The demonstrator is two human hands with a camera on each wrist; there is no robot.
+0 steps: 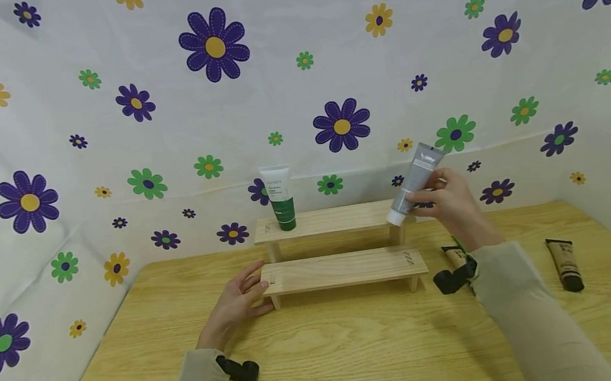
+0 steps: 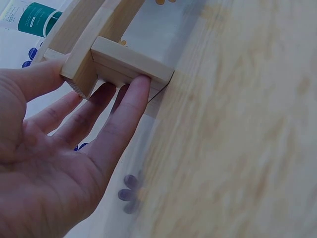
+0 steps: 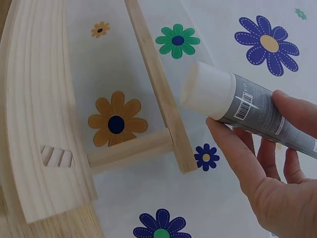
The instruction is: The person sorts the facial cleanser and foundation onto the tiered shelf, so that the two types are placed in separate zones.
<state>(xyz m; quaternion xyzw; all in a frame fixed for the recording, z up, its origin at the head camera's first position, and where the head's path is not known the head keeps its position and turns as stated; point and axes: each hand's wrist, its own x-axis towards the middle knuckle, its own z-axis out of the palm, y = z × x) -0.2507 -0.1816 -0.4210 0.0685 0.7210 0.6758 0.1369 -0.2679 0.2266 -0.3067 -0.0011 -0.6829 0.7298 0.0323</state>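
A two-step wooden display stand (image 1: 343, 270) stands on the table. At its lower left end my left hand (image 1: 240, 295) holds it, thumb by the top board and fingers against the leg (image 2: 131, 64). My right hand (image 1: 450, 202) grips a grey squeeze tube (image 1: 420, 177) between thumb and fingers, tilted with its white cap (image 3: 208, 89) downward. That cap overlaps the right end of the upper step in the head view. Upright on the upper step's left end is a white and green squeeze tube (image 1: 281, 199).
A brown squeeze tube (image 1: 565, 264) with a black cap lies at the table's right. Another brown tube (image 1: 453, 255) lies partly hidden behind my right wrist. Behind the table (image 1: 324, 358) hangs a flower-patterned white sheet (image 1: 284, 102).
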